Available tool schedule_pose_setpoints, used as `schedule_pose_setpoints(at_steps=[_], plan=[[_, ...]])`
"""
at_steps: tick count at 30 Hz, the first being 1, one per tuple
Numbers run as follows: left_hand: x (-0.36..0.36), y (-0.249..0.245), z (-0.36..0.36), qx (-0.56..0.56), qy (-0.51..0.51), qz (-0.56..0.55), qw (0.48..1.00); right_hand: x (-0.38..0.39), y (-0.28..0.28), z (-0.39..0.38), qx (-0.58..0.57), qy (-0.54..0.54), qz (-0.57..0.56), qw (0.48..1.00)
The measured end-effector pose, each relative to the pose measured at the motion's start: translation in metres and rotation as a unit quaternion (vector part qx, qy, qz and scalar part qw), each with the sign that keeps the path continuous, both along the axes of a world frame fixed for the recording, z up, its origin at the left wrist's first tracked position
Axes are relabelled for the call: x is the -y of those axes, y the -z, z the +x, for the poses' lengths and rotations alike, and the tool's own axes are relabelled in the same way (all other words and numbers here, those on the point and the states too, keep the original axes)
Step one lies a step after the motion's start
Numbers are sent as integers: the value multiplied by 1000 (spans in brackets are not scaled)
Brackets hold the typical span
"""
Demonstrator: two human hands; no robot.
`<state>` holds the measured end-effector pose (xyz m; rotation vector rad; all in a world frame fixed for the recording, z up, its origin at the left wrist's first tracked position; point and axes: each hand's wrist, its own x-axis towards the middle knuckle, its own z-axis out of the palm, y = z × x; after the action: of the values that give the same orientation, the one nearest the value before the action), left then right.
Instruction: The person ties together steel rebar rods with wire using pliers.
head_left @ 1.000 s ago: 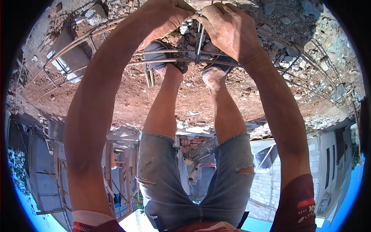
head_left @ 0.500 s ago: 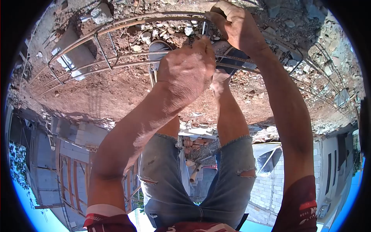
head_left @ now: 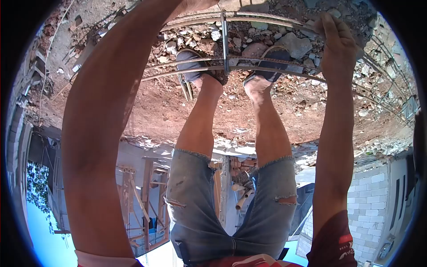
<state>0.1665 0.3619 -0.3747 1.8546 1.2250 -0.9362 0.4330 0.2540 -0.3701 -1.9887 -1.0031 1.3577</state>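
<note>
A cage of long, thin steel rebars (head_left: pixel 267 69) runs across the upper part of the view, in front of my feet. A metal stirrup (head_left: pixel 225 42) stands across the bars near the middle. My right hand (head_left: pixel 339 49) is closed around the far rebars (head_left: pixel 280 19) on the right. At the top edge, my left hand (head_left: pixel 200 3) reaches past the far bars, close to the stirrup's upper end. Most of its fingers lie outside the view, so what it holds is hidden.
My sandalled feet (head_left: pixel 276 60) stand at the near bars, among broken stones (head_left: pixel 296 44) and rubble. Reddish soil (head_left: pixel 155 111) lies behind my heels. More rebar (head_left: pixel 391 104) extends on the right. A block wall (head_left: pixel 367 200) and a wooden frame (head_left: pixel 147 200) appear behind me.
My left hand has left the near bars at the middle and moved up to the top edge. My right hand has slid right along the far bars. The middle stirrup now shows fully.
</note>
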Motion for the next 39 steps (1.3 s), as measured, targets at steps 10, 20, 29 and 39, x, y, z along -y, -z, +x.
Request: schedule_pose_setpoints(at_steps=[10, 20, 29, 39], plan=[[232, -65, -109, 220, -36, 268, 937, 130, -121, -84, -187, 236, -224, 927], [412, 124, -124, 24, -398, 157, 904, 171, -109, -127, -171, -23, -413, 894], [390, 121, -116, -17, -593, 31, 805, 162, -99, -131, -110, -27, -403, 908], [436, 141, -104, -34, -569, 146, 809, 173, -95, -148, -121, -119, -389, 905]])
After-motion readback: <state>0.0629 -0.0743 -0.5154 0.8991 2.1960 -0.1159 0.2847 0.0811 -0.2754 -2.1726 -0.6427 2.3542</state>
